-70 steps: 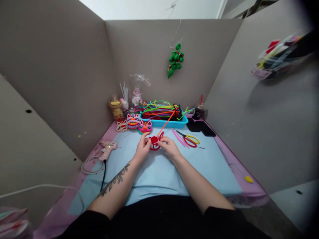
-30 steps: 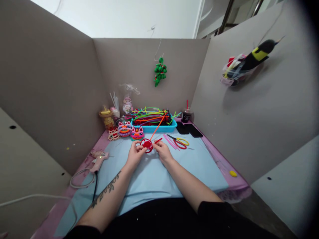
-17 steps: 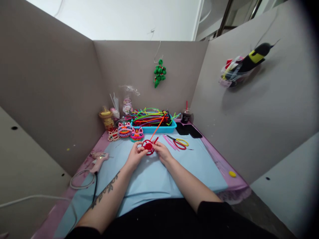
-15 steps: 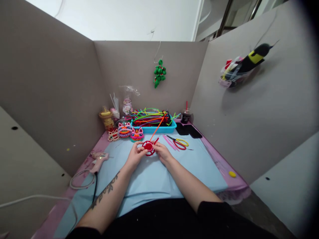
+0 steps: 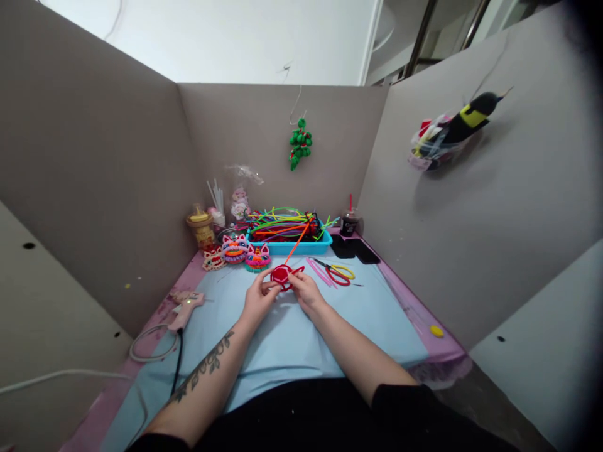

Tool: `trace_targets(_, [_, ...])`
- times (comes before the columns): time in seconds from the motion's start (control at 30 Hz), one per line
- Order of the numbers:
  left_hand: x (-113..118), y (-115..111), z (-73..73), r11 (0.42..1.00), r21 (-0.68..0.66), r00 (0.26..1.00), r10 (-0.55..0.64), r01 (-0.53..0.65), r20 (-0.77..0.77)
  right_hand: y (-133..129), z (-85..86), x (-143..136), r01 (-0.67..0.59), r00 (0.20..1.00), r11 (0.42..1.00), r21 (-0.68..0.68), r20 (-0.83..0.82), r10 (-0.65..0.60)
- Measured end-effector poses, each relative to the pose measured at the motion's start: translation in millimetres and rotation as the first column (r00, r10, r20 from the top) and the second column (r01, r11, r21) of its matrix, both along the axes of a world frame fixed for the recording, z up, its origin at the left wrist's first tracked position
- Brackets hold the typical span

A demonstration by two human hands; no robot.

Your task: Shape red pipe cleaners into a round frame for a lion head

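Observation:
Between my two hands is a round red pipe-cleaner piece [image 5: 281, 274], with a solid-looking middle and an open ring around it. My left hand [image 5: 260, 295] pinches its left side between thumb and fingers. With thumb and fingertips, my right hand [image 5: 304, 289] grips the right side, where a loose red end sticks out. An orange pipe cleaner [image 5: 296, 246] slants up behind the piece toward the tray. Just right of my right hand lie pink pipe cleaners [image 5: 321, 273] and scissors [image 5: 336, 271] with red and yellow handles.
A blue tray [image 5: 282, 248] full of coloured pipe cleaners stands at the back. Beside it sit colourful animal-head figures [image 5: 258, 258]. A pink glue gun [image 5: 187, 309] with its cord lies at left. Near the right wall are a dark drink cup [image 5: 349, 223] and black flat pads [image 5: 354, 248].
The red piece has tilted in my hands, and its ring now looks flatter. Its loose red end points more to the right. Both hands keep their hold.

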State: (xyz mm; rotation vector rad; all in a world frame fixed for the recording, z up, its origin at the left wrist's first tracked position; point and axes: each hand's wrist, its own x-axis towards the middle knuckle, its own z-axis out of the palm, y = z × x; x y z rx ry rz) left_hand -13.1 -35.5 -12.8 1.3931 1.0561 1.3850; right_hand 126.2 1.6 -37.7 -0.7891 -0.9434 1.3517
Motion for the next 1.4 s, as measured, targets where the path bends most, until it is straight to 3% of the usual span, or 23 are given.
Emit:
trace_targets(0.23, [-3, 4, -0.9, 0.999, 0.009, 0.997, 0.036, -0.037, 0.073, -4, -0.9, -9, 0.022, 1.0, 0.999, 0.024, 0.01, -0.023])
trace_targets(0.43, [-3, 2, 0.8, 0.998, -0.005, 0.998, 0.055, -0.055, 0.031, -7, 3.1, -9, 0.029, 0.999, 0.999, -0.012, 0.025, -0.029])
trace_targets(0.63, [-4, 4, 2.9, 0.994, -0.028, 0.995, 0.103, -0.103, 0.016, -9, 5.2, -10, -0.006, 0.999, 1.0, -0.01, 0.038, 0.006])
trace_targets(0.8, [-7, 7, 2.9, 0.99, -0.042, 0.986, 0.137, -0.134, 0.093, -7, 4.0, -4, -0.031, 0.994, 0.998, -0.06, 0.106, 0.038])
trace_targets(0.9, [-10, 7, 4.8, 0.986, -0.065, 0.979, 0.158, -0.151, 0.129, -5, 5.0, 3, 0.025, 0.975, 1.0, 0.004, 0.219, -0.025])
trace_targets(1.03, [-14, 10, 4.4, 0.979, -0.091, 0.965, 0.195, -0.182, 0.173, -3, 6.1, 12, 0.181, 0.921, 0.97, 0.164, 0.316, -0.225])
trace_targets(1.13, [-17, 13, 1.0, 0.976, -0.12, 0.96, 0.204, -0.184, 0.194, -1, 4.2, 17, 0.262, 0.881, 0.947, 0.188, 0.353, -0.314])
trace_targets(1.4, [-21, 18, -0.9, 0.972, -0.153, 0.926, 0.217, -0.177, 0.308, 5, -3.5, 18, 0.196, 0.858, 0.969, 0.15, 0.452, -0.243])
